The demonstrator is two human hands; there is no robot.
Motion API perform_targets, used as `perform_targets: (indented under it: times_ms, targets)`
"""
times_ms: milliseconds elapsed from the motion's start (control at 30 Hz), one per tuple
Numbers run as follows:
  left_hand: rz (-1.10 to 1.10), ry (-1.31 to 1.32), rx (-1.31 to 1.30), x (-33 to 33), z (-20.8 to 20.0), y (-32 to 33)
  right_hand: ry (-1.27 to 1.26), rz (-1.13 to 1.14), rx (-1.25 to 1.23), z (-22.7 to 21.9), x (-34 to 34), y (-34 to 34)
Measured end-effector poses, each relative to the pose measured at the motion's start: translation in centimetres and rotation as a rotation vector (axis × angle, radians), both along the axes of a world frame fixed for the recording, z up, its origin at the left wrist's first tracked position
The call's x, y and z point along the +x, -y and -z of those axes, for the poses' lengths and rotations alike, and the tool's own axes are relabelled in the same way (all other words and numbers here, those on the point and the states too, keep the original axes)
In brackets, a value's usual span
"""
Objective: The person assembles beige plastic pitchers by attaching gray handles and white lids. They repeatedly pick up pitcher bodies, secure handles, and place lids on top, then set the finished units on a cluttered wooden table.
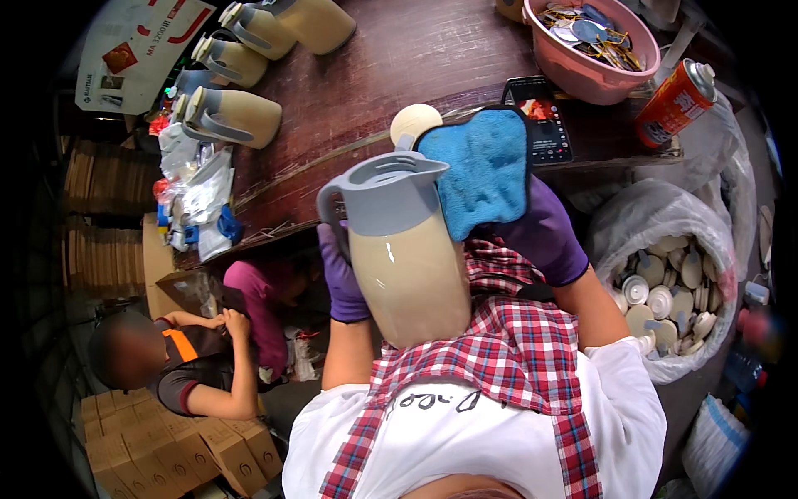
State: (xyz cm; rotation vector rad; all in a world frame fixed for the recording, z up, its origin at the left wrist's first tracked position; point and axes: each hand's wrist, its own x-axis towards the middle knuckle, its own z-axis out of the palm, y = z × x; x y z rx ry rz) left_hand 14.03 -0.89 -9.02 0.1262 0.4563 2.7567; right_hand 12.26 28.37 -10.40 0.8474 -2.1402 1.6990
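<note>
A cream vacuum jug (411, 274) with a grey top and handle stands tilted in front of my apron. My left hand (342, 279), in a purple glove, grips the jug's side below the handle; its fingers are partly hidden behind the body. My right hand (549, 229), also gloved in purple, holds a blue cleaning cloth (484, 170) with a dark edge beside the jug's spout. The cloth hides most of the right fingers. Just beyond the jug's top, a round cream lid (417, 122) shows with a grey tab; whether it is attached cannot be told.
Several similar jugs (241, 116) lie on the dark red table (374, 79) at left. A phone (540, 121), a pink basin (573, 71) of small parts and an orange spray can (677, 104) are at right. A bag of lids (665, 212) stands below; a co-worker (195, 358) sits at left.
</note>
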Motion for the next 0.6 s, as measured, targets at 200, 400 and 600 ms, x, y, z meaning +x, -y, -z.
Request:
perform_targets:
  times_ms: [200, 400, 600]
  targets:
    - [-0.062, 0.106, -0.325, 0.5, 0.3, -0.1, 0.547, -0.099, -0.805, -2.9, -0.2, 4.1]
    - [0.015, 0.151, -0.269, 1.0, -1.4, -2.5, -0.214, 0.208, -0.207, -3.5, -3.2, 5.0]
    - [0.129, 0.119, 0.099, 2.5, 3.9, -0.7, 0.487, -0.162, -0.912, -1.5, -4.0, 7.0]
